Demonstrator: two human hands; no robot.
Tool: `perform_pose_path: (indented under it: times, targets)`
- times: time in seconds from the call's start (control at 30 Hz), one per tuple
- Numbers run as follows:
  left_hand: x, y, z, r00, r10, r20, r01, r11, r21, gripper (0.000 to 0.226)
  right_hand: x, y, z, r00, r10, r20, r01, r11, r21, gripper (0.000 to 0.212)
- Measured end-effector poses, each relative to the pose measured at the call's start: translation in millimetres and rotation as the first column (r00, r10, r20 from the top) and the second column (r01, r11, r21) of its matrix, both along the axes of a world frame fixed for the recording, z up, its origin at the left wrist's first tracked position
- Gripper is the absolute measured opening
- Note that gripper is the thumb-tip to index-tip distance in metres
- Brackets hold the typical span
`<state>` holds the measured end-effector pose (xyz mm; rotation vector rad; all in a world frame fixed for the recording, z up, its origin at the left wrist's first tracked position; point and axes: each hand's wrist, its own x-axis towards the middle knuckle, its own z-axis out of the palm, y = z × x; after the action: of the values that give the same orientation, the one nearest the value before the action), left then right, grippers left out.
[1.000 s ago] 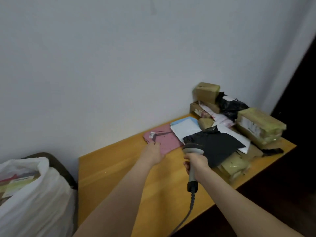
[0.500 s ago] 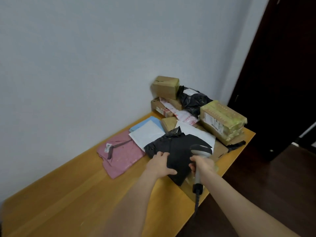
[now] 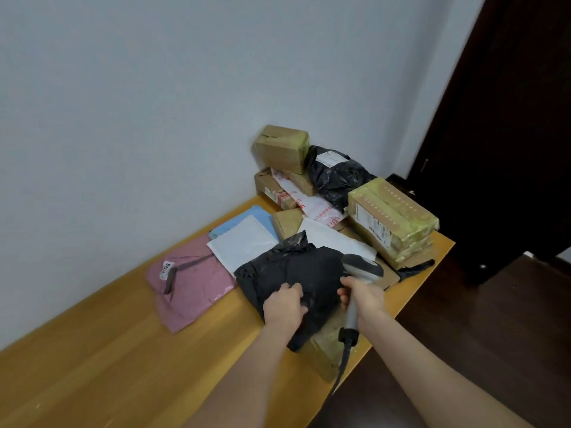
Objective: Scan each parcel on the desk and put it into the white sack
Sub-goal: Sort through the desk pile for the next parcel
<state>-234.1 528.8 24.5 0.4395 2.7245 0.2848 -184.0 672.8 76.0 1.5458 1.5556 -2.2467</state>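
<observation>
A flat black plastic parcel (image 3: 296, 270) lies on the wooden desk (image 3: 129, 359) in front of the parcel pile. My left hand (image 3: 284, 308) sits on its near part with fingers curled into the plastic, gripping it. My right hand (image 3: 363, 299) holds the grey barcode scanner (image 3: 361, 267) by its handle, its head just above the parcel's right edge and its cable hanging off the desk's edge. A pink mailer (image 3: 191, 288) lies to the left. The white sack is out of view.
Behind the black parcel lie a white mailer (image 3: 244, 242) and a blue one (image 3: 244, 219). Brown boxes (image 3: 282, 146), a crumpled black bag (image 3: 336, 177) and a yellow-taped box (image 3: 392, 220) are stacked against the wall. A dark door (image 3: 509, 118) stands at the right.
My left hand moved from the pink mailer to the black parcel and closed on it. The view swung right, so the white sack left the frame. The scanner stayed in my right hand.
</observation>
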Motion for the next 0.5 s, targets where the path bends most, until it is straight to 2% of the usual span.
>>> perform_pose_path:
  times: [0.07, 0.17, 0.27, 0.37, 0.43, 0.5]
  targets:
    - [2, 0, 2, 0.999, 0.035, -0.011, -0.034, 0.999, 0.016, 0.033, 0, 3, 4, 0.999, 0.028, -0.026, -0.029, 1.0, -0.011, 0.014]
    - [9, 11, 1, 0.997, 0.038, -0.068, -0.037, 0.999, 0.013, 0.063, 1, 9, 6, 0.998, 0.043, -0.047, -0.043, 0.999, -0.001, 0.014]
    - [17, 24, 1, 1.0, -0.011, 0.014, 0.012, 0.999, -0.033, 0.081, 6, 15, 5, 0.997, 0.051, -0.051, -0.051, 0.999, -0.002, 0.013]
    - [23, 29, 2, 0.999, 0.034, 0.022, -0.032, 0.996, -0.086, 0.063, 12, 20, 2, 0.996, 0.071, -0.056, -0.071, 0.997, -0.005, 0.013]
    - [26, 30, 6, 0.997, 0.031, -0.064, -0.037, 0.995, -0.091, 0.037, 17, 25, 3, 0.994, 0.084, -0.064, -0.084, 0.996, 0.001, 0.013]
    - [24, 29, 16, 0.988, 0.057, -0.143, -0.065, 0.996, -0.054, 0.022, 20, 30, 4, 0.993, 0.082, -0.084, -0.082, 0.997, -0.002, 0.014]
